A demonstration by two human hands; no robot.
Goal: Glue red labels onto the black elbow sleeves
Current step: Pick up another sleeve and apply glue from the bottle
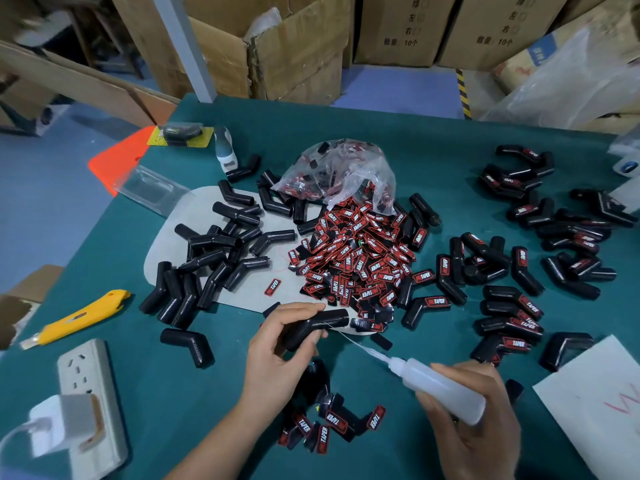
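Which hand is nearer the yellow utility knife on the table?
Left. The left hand, gripping a black elbow sleeve, sits right of the yellow utility knife; the right hand, holding the glue bottle, is farther right.

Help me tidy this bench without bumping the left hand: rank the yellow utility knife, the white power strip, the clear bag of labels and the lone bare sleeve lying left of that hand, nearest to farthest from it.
From the left hand:
1. Lone bare sleeve, just to its left.
2. White power strip, lower left, at the table's edge.
3. Clear bag of labels, straight beyond the hand, and yellow utility knife, far left: too close to call.
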